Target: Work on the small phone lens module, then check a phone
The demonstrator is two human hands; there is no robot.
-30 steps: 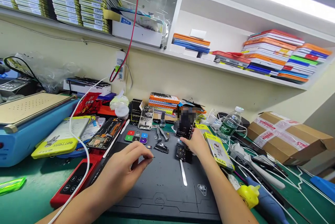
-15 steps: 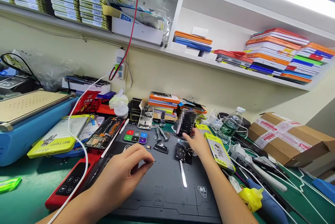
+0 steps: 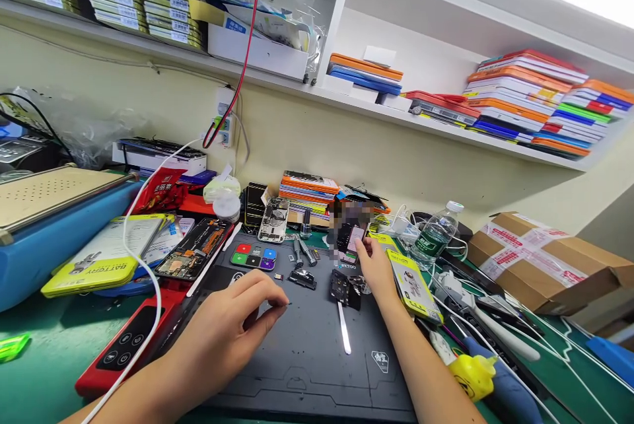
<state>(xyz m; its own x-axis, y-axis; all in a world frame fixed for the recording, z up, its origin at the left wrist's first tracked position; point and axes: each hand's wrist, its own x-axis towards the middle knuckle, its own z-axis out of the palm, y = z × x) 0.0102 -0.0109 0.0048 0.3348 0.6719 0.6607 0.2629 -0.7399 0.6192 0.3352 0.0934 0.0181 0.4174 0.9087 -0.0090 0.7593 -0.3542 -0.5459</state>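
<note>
My left hand (image 3: 232, 328) hovers over the grey work mat (image 3: 317, 351), thumb and forefinger pinched. A tiny dark speck shows at their tips, too small to name. At the back of the mat a smartphone (image 3: 349, 229) stands tilted with a lit screen, partly pixelated. My right hand (image 3: 377, 269) reaches to its lower right edge, fingers extended at the screen and not wrapped round it. Before that hand lie small black phone parts (image 3: 341, 286) and a thin white spudger (image 3: 345, 331). A black module (image 3: 302, 279) and screwdrivers (image 3: 306, 251) lie between my hands.
On the left are an opened phone (image 3: 193, 255), a red device (image 3: 123, 348), a white cable (image 3: 154, 265) and a blue machine (image 3: 64, 239). Yellow battery boxes (image 3: 413, 288), a water bottle (image 3: 438, 236) and a carton (image 3: 535, 259) stand right. A shelf (image 3: 386, 117) runs overhead.
My right hand has shifted slightly up, its fingers now further over the phone screen. The picture on the screen differs. My left hand keeps its pinch; the whole view has moved slightly.
</note>
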